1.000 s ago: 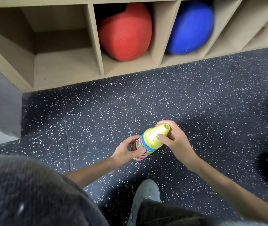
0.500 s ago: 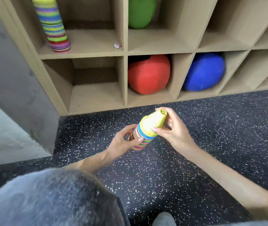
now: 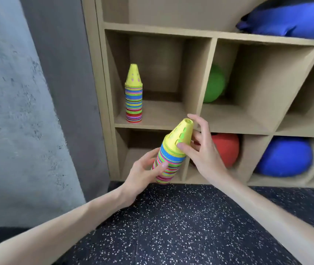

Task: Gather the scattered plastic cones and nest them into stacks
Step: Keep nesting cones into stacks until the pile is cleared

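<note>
A nested stack of many-coloured plastic cones (image 3: pixel 172 155), topped by a yellow cone, is held tilted in front of the wooden cubby shelf (image 3: pixel 207 38). My left hand (image 3: pixel 144 172) grips the stack's lower bands from the left. My right hand (image 3: pixel 200 150) holds the yellow top cone, thumb on its front and fingers behind it. A second, taller striped cone stack (image 3: pixel 133 98) with a yellow top stands upright in the upper left cubby, apart from both hands.
Other cubbies hold a green ball (image 3: pixel 214 84), a red ball (image 3: pixel 227 149), a blue ball (image 3: pixel 284 156) and a blue cushion (image 3: pixel 294 21). A grey concrete wall (image 3: pixel 28 92) rises on the left. Black speckled rubber floor (image 3: pixel 171 226) lies below.
The view has swung upward from the floor to the shelf. Both hands have lifted the cone stack toward the cubbies, keeping the same hold.
</note>
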